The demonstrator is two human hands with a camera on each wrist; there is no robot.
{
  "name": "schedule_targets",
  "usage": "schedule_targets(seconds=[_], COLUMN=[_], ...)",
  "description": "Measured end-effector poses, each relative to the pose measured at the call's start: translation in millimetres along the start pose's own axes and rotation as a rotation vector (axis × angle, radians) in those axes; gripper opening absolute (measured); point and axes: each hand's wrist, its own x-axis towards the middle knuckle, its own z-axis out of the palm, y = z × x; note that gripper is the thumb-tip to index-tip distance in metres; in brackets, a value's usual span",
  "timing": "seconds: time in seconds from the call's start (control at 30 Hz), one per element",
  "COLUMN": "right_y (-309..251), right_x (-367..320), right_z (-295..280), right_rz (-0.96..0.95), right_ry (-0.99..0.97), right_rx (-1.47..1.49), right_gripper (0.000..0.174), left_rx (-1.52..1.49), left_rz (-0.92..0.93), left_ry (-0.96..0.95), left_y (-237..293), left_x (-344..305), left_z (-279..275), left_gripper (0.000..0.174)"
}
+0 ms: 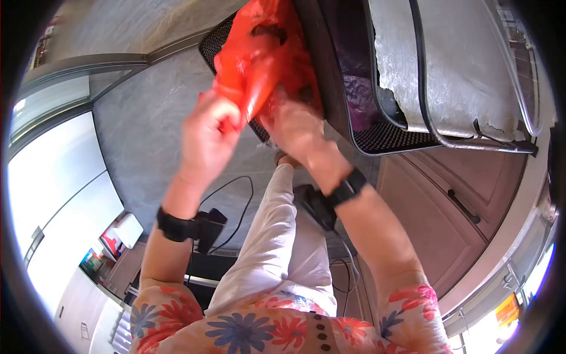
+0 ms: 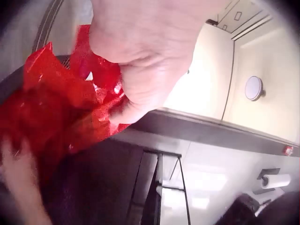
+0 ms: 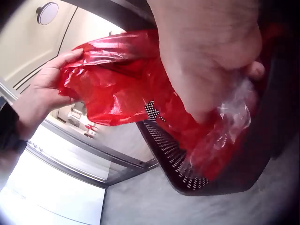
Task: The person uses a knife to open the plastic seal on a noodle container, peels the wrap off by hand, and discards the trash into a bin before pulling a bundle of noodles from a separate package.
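A thin red plastic bag (image 1: 244, 74) is bunched over a black perforated basket (image 3: 168, 152). With curled fingers my left hand (image 1: 206, 135) grips the bag's edge, drawing a stretched fold towards the body in the head view. My right hand (image 1: 299, 131) reaches down into the red plastic, over the basket. In the right wrist view, crumpled clear plastic (image 3: 236, 110) shows at its curled fingers; the fingertips are partly hidden. That view also has the left hand (image 3: 44, 86) pinching the far end of the red bag, which spans the gap between both hands.
To the right stands a rack with another black mesh basket (image 1: 401, 140), holding purple plastic (image 1: 361, 97) and a torn silvery sheet (image 1: 454, 65). Below it are cabinet doors (image 1: 436, 218). A cable (image 1: 252, 192) loops over the grey floor (image 1: 141, 130) by the legs.
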Motion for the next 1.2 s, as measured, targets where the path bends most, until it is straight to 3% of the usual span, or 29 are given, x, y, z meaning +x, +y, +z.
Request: schedule_targets(seconds=[0.07, 0.13, 0.17, 0.2, 0.27, 0.3, 0.37, 0.53, 0.67, 0.73, 0.8, 0.87, 0.9, 0.97, 1.0, 1.07, 1.1, 1.13, 1.2], right_y=[3.2, 17.3, 21.3, 23.0, 21.6, 13.2, 14.0, 45.0, 67.8, 75.2, 79.7, 77.9, 75.1, 74.8, 75.0, 72.3, 69.1, 65.9, 57.7], right_x=[-33.2, -54.3, -60.2, -65.0, -70.8, -72.9, -71.6, -69.8, -77.8, -81.0, -84.6, -87.5, -91.0, -94.2, -95.0, -96.1, -96.9, -97.8, -101.4], right_z=[-7.8, 4.6, 8.0, 8.4, 5.1, -3.2, 0.4, 25.8, 42.2, 47.4, 50.2, 46.9, 40.9, 38.4, 41.0, 41.9, 39.6, 39.3, 38.9], right_rz=[-0.014, -0.078, -0.076, -0.071, -0.062, -0.017, -0.022, -0.039, 0.036, 0.195, 0.147, 0.088, 0.087, 0.093, 0.067, 0.042, 0.019, -0.004, -0.044], right_ry=[0.043, 0.273, 0.268, 0.316, 0.364, 0.318, 0.316, 0.274, 0.173, -0.08, -0.08, -0.08, -0.096, -0.108, -0.088, -0.069, -0.075, -0.082, -0.056], right_rx=[0.106, 0.684, 0.684, 0.739, 0.796, 0.689, 0.474, 0.452, 0.807, 1.28, 1.404, 1.527, 1.518, 1.507, 1.443, 1.379, 1.37, 1.362, 1.416], right_gripper=[0.048, 0.052, 0.052, 0.05, 0.048, 0.048, 0.043, 0.021, 0.014, 0.012, 0.013, 0.013, 0.014, 0.015, 0.022, 0.03, 0.037, 0.044, 0.051], left_rx=[0.353, 0.396, 0.437, 0.436, 0.538, 0.566, 0.534, 0.561, 0.442, 0.037, 0.044, -0.427, -0.425, -0.654, -0.657, -0.665, -0.669, -0.667, -0.514], left_rz=[0.069, 0.175, 0.283, 0.28, 0.314, 0.301, 0.301, 0.323, 0.288, 0.048, 0.004, -0.495, -0.494, -0.661, -0.665, -0.719, -0.734, -0.734, -0.535], left_ry=[-0.046, -0.076, -0.112, -0.114, -0.274, -0.451, -0.488, -0.57, -0.535, -0.202, -0.111, 0.309, 0.308, 0.096, 0.091, -0.167, -0.176, -0.18, -0.19], left_y=[0.0, 6.3, 9.4, 10.7, 12.0, 11.3, 15.4, 18.3, 32.0, 33.8, 20.3, -7.4, -6.8, -1.7, -2.0, -3.4, 9.3, 6.2, -5.7], left_x=[-17.0, -26.2, -31.8, -38.3, -52.7, -60.7, -69.9, -77.7, -71.3, -69.3, -64.4, -58.9, -52.8, -43.6, -43.7, -44.4, -39.6, -41.7, -48.3], left_z=[14.5, 26.7, 33.0, 39.7, 50.7, 49.3, 55.7, 46.3, 34.0, 26.0, 19.2, 28.0, 28.5, 31.8, 35.1, 39.6, 40.2, 44.3, 54.0], left_gripper=[0.015, 0.011, 0.009, 0.009, 0.021, 0.031, 0.03, 0.024, 0.03, 0.027, 0.032, 0.023, 0.023, 0.026, 0.026, 0.021, 0.021, 0.021, 0.018])
